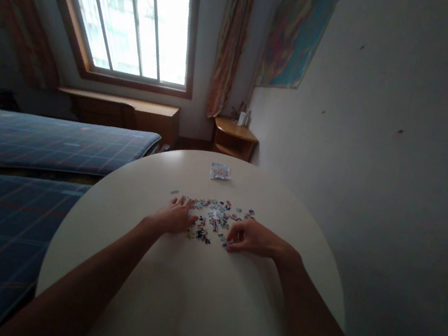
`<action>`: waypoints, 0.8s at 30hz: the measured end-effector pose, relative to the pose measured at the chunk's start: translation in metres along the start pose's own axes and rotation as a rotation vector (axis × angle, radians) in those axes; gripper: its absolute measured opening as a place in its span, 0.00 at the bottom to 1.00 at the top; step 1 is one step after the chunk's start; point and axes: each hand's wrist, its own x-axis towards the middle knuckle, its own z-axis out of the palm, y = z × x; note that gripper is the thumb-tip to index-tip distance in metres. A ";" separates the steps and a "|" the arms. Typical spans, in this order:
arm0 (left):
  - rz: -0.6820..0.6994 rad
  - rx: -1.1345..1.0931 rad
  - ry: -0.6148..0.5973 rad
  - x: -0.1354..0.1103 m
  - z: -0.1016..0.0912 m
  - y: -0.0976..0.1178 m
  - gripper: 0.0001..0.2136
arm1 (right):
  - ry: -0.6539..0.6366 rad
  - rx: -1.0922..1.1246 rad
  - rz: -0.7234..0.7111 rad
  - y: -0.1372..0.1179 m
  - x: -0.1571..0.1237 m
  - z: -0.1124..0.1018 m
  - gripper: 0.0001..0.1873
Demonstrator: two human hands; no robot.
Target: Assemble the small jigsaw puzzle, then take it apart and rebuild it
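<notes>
Several small coloured jigsaw pieces (pixel 217 215) lie scattered on a round white table (pixel 188 297). My left hand (pixel 174 218) rests flat on the table at the left edge of the scatter, fingers stretched out over a few pieces. My right hand (pixel 251 237) sits at the right side with its fingers curled, the fingertips pinching a small piece at the near edge of the scatter. A small printed packet (pixel 220 171) lies farther back on the table.
The table stands against a white wall (pixel 377 157) on the right. Beds with blue plaid covers (pixel 17 171) lie to the left. A wooden corner shelf (pixel 235 136), a window (pixel 137 14) and a wall map (pixel 297 30) are beyond.
</notes>
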 end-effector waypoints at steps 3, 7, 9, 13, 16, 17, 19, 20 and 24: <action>-0.036 -0.045 -0.077 -0.001 0.005 0.007 0.39 | -0.008 -0.019 0.012 -0.004 0.000 0.001 0.13; -0.045 -0.097 -0.118 -0.005 0.004 0.013 0.43 | 0.006 -0.053 0.031 -0.008 -0.001 0.002 0.15; -0.017 -0.101 -0.103 -0.007 0.003 0.014 0.44 | 0.030 -0.069 0.021 -0.009 -0.001 0.002 0.15; 0.009 -0.079 -0.067 -0.008 0.005 0.019 0.43 | 0.165 -0.164 -0.104 -0.013 0.006 0.008 0.09; -0.001 -0.052 0.035 -0.005 0.013 0.026 0.42 | 0.236 -0.261 -0.220 -0.017 0.013 0.017 0.08; -0.004 -0.046 0.079 -0.005 0.017 0.027 0.41 | 0.242 -0.281 -0.246 -0.019 0.015 0.020 0.08; -0.010 -0.039 0.157 -0.003 0.025 0.029 0.40 | 0.253 -0.311 -0.281 -0.020 0.018 0.026 0.09; -0.016 -0.040 0.185 -0.003 0.028 0.029 0.39 | 0.261 -0.316 -0.292 -0.020 0.018 0.028 0.10; 0.016 -0.043 0.225 -0.003 0.033 0.017 0.38 | 0.294 -0.330 -0.324 -0.015 0.019 0.031 0.16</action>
